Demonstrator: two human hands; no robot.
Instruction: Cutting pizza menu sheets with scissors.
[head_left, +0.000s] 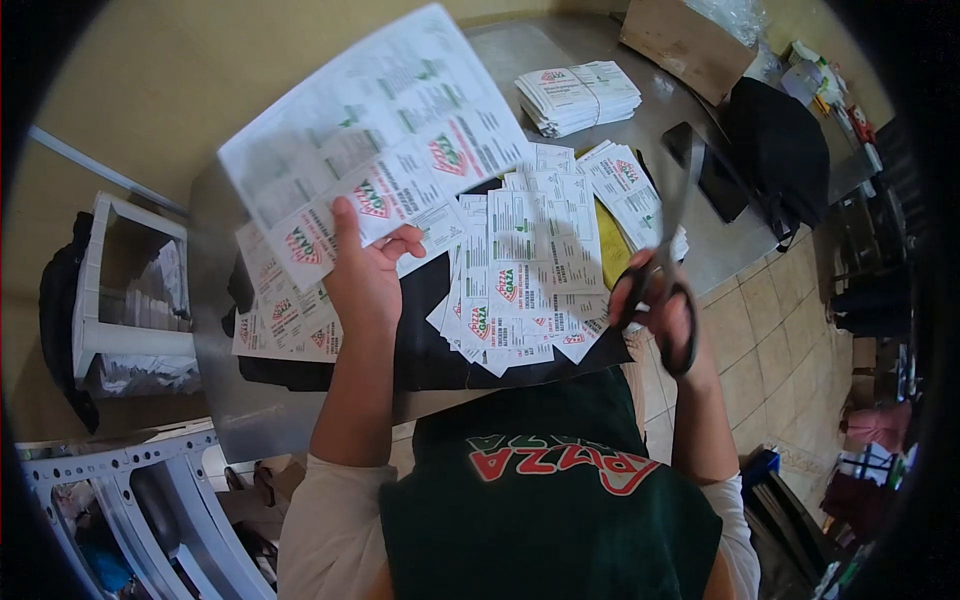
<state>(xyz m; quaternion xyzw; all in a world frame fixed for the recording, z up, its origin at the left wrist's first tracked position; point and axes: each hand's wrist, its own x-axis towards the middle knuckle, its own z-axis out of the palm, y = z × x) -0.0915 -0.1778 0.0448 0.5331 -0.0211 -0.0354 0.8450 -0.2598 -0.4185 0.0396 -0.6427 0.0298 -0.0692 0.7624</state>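
My left hand (367, 270) grips a large printed paper sheet (367, 127) by its lower edge, thumb on top. The sheet is raised and tilted above the table, its rows of labels bearing red and green writing. In my right hand (664, 307) is a pair of scissors (682, 195) with black handles, blades pointing up and away from the sheet. Between my hands lies a loose pile of cut paper labels (517, 255) on a black cloth (420, 337). More printed sheets (289, 322) rest under and left of my left forearm.
A banded stack of labels (577, 94) sits at the back of the metal table (517, 52). Another label stack (622, 184) lies on something yellow at right. Beyond are a black phone (712, 180), a black bag (780, 150) and a cardboard box (682, 45). White shelving (135, 345) stands at left.
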